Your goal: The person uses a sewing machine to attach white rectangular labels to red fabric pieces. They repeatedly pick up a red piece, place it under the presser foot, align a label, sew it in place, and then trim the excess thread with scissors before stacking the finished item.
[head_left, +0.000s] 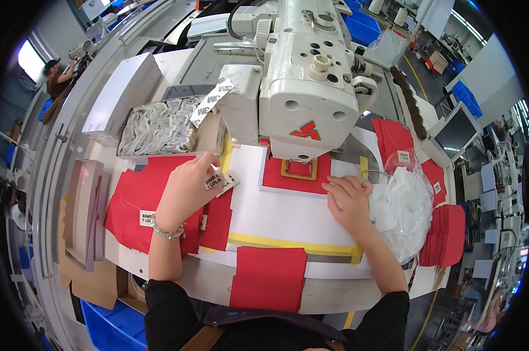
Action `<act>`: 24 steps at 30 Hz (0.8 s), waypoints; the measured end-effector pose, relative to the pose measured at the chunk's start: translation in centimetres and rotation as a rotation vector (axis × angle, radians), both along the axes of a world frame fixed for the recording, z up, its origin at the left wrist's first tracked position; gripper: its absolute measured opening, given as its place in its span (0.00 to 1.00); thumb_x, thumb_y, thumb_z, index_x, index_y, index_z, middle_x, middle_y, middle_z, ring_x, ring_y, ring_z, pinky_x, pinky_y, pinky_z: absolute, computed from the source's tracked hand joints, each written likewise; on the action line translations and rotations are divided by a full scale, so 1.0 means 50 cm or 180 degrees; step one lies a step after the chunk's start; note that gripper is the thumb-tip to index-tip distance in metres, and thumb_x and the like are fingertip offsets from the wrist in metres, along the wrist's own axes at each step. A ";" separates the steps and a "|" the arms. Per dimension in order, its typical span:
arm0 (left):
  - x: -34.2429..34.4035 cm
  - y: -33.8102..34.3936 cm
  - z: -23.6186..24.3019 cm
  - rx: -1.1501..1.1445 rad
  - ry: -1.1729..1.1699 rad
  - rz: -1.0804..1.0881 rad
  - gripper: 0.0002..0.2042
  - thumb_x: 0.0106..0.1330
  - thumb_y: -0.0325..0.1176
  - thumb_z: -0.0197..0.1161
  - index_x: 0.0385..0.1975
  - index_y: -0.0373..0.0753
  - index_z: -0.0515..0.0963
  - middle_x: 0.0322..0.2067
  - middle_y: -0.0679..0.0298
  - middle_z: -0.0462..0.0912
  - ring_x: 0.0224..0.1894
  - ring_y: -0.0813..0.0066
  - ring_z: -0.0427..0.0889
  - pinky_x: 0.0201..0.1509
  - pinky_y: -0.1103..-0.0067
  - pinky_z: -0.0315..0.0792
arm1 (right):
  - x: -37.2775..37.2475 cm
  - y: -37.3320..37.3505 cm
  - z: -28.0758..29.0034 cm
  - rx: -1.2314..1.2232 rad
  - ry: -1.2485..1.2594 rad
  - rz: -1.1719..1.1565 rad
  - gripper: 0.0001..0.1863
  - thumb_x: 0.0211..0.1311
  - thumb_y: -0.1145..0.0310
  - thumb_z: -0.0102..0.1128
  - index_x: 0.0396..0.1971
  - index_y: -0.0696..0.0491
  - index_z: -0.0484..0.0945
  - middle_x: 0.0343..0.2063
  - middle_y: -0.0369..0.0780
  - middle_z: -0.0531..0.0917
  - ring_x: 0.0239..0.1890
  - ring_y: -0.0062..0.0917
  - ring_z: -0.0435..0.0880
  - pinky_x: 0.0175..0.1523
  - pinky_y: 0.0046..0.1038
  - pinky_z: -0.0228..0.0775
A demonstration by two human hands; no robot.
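My left hand (181, 190) is closed in a pinch on a few small white printed labels (228, 180), above the red fabric pieces (124, 199) on the left. One label (146, 218) lies on that red fabric. My right hand (351, 205) has its fingers apart and lightly curved at the right edge of a red fabric panel (273, 175). That panel lies under the white sewing machine head (305, 111), and a yellowish rectangular clamp frame (283, 168) rests on it. Below the panel spreads a white work sheet (264, 219) edged with yellow tape.
A box of bundled labels (159, 126) stands at the back left beside a long white carton (124, 96). An open cardboard tray (83, 213) is at far left. Red fabric stacks lie in front (268, 278) and at right (446, 237), near a clear plastic bag (405, 205).
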State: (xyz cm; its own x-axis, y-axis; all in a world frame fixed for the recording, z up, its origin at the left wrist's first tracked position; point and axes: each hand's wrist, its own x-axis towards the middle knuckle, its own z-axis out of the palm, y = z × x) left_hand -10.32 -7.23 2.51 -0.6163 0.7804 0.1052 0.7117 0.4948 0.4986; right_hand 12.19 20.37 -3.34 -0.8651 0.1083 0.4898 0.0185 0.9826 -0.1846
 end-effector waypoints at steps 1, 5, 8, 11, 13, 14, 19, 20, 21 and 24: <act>0.011 0.005 0.009 0.0159 -0.0185 -0.0225 0.20 0.49 0.30 0.73 0.40 0.38 0.74 0.32 0.58 0.84 0.37 0.61 0.85 0.41 0.70 0.77 | -0.004 -0.019 0.019 -0.0221 0.0016 0.0087 0.16 0.47 0.72 0.68 0.40 0.45 0.82 0.47 0.32 0.82 0.45 0.25 0.79 0.49 0.35 0.56; 0.080 0.074 -0.002 0.0137 -0.1010 -0.1175 0.21 0.48 0.28 0.75 0.41 0.38 0.72 0.32 0.57 0.84 0.38 0.63 0.86 0.45 0.73 0.78 | -0.038 -0.101 0.023 -0.0862 0.0371 0.0942 0.20 0.47 0.69 0.72 0.44 0.46 0.81 0.47 0.32 0.81 0.39 0.26 0.79 0.43 0.30 0.65; 0.096 0.124 -0.017 -0.0123 -0.1146 -0.1465 0.21 0.50 0.29 0.73 0.42 0.37 0.71 0.32 0.56 0.84 0.38 0.60 0.86 0.45 0.72 0.78 | -0.054 -0.112 0.005 -0.0749 0.0259 0.1211 0.18 0.46 0.70 0.73 0.40 0.48 0.82 0.45 0.32 0.81 0.36 0.25 0.80 0.38 0.27 0.70; 0.090 0.148 -0.019 -0.0083 -0.1191 -0.1451 0.21 0.51 0.29 0.72 0.43 0.36 0.71 0.34 0.55 0.84 0.39 0.59 0.85 0.45 0.71 0.78 | -0.070 -0.091 -0.002 -0.0862 0.0444 0.1229 0.12 0.46 0.74 0.71 0.33 0.50 0.82 0.39 0.32 0.82 0.31 0.26 0.82 0.32 0.26 0.73; 0.084 0.153 -0.031 0.0198 -0.1065 -0.1359 0.21 0.52 0.30 0.71 0.45 0.36 0.71 0.36 0.55 0.84 0.39 0.58 0.85 0.45 0.71 0.77 | -0.076 -0.083 -0.010 -0.1011 0.0470 0.1222 0.10 0.48 0.76 0.70 0.31 0.51 0.81 0.37 0.33 0.84 0.30 0.27 0.83 0.32 0.27 0.75; 0.081 0.153 -0.051 0.0430 -0.0900 -0.1309 0.22 0.52 0.30 0.71 0.45 0.36 0.72 0.36 0.55 0.83 0.39 0.58 0.84 0.44 0.70 0.77 | -0.079 -0.078 -0.019 -0.1090 0.0504 0.1238 0.09 0.49 0.76 0.69 0.31 0.52 0.80 0.37 0.34 0.84 0.30 0.28 0.83 0.33 0.27 0.76; 0.084 0.154 -0.087 0.0148 0.0067 -0.0911 0.21 0.52 0.33 0.71 0.46 0.37 0.76 0.38 0.58 0.82 0.40 0.60 0.82 0.43 0.69 0.77 | -0.104 -0.041 -0.021 -0.1593 0.0115 0.0826 0.06 0.55 0.78 0.65 0.32 0.54 0.80 0.41 0.38 0.86 0.37 0.33 0.86 0.39 0.28 0.80; 0.086 0.157 -0.099 0.0073 0.0239 -0.0878 0.20 0.53 0.33 0.71 0.46 0.37 0.77 0.38 0.59 0.81 0.41 0.61 0.82 0.43 0.69 0.77 | -0.113 -0.028 -0.023 -0.1511 0.0149 0.0845 0.06 0.55 0.78 0.65 0.34 0.54 0.81 0.41 0.39 0.86 0.38 0.32 0.86 0.40 0.28 0.80; 0.090 0.162 -0.109 -0.0008 0.0404 -0.0852 0.20 0.53 0.34 0.71 0.46 0.37 0.77 0.37 0.60 0.81 0.41 0.62 0.81 0.42 0.69 0.77 | -0.122 -0.012 -0.034 -0.1437 0.0182 0.0856 0.07 0.55 0.78 0.65 0.35 0.53 0.82 0.41 0.39 0.86 0.39 0.32 0.86 0.41 0.28 0.80; 0.104 0.166 -0.126 0.0174 0.0794 -0.0877 0.19 0.54 0.35 0.70 0.45 0.36 0.79 0.41 0.62 0.81 0.43 0.65 0.81 0.43 0.70 0.77 | -0.128 0.016 -0.058 -0.1290 -0.0015 0.0775 0.09 0.56 0.76 0.65 0.38 0.52 0.84 0.42 0.40 0.85 0.43 0.33 0.85 0.46 0.29 0.80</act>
State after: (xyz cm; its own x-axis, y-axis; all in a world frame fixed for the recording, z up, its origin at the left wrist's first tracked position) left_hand -5.14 1.08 -3.80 -0.3341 0.9026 0.2716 0.9174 0.2452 0.3135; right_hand 5.79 21.15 -6.22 -0.8911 0.0836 0.4460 -0.2019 0.8073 -0.5546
